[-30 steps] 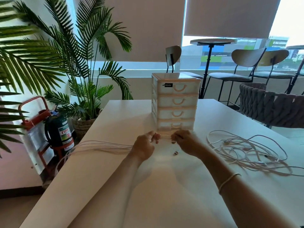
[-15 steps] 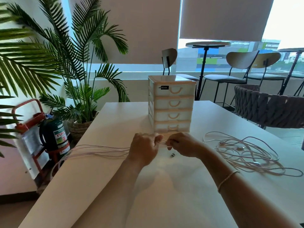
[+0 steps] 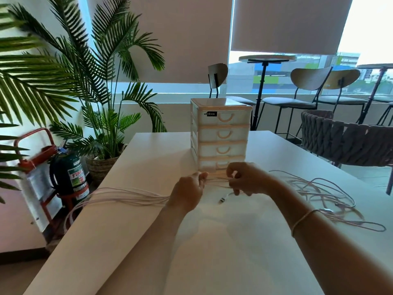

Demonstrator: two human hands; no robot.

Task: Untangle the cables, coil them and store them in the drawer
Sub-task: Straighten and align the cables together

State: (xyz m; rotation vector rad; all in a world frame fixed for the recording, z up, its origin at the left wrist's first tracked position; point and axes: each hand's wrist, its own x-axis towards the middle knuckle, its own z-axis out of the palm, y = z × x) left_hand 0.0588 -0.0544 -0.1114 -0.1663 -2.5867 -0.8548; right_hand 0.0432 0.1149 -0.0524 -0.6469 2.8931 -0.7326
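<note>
Head view looked down on a white table (image 3: pixel 131 241) where both hands met just in front of a small drawer unit (image 3: pixel 221 135); the left hand (image 3: pixel 188 193) was closed around a bundle of pale cable strands (image 3: pixel 127 194) that ran off leftward and looped over the table's left edge; the right hand (image 3: pixel 246 179) was curled, its fingertips pinching the same strands, which stretched taut across the short gap between the two hands; a cable end with a small connector (image 3: pixel 222 200) lay on the table just below the right hand; a thin bracelet (image 3: pixel 302 221) circled the right wrist; to the right, well apart from the hands, a loose tangle of cables (image 3: pixel 327 199) lay spread on the table; the drawer unit stood upright with four drawers, all shut, the lowest partly hidden behind the right hand; beyond the table's left side stood a potted palm (image 3: pixel 102 124) and a fire extinguisher (image 3: pixel 71 173) in a red stand; a woven chair (image 3: pixel 348 141) sat at the far right.
</note>
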